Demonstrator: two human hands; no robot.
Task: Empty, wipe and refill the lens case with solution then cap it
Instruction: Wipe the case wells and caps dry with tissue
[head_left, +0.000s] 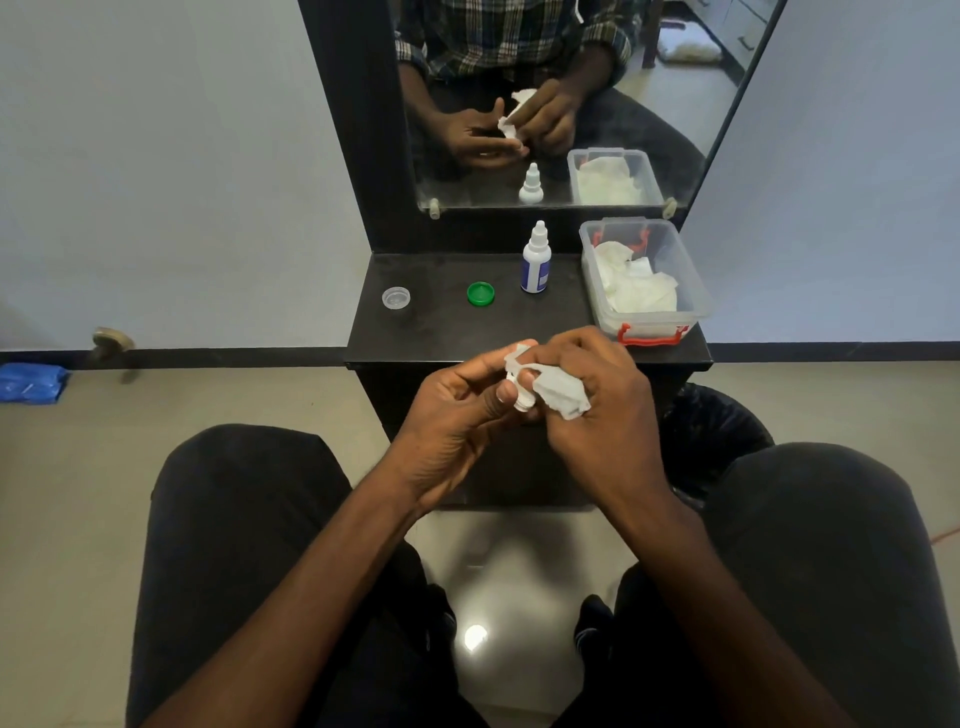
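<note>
Case (521, 400) pinched in left hand (457, 410); right hand (592, 395) grips tissue (563, 392). Small, light, likely slick when wet. Best held by its rim.

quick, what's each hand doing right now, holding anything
Left hand: closed, gripping the small white plastic lens case.
Right hand: closed, holding a crumpled white tissue against the case.
</note>
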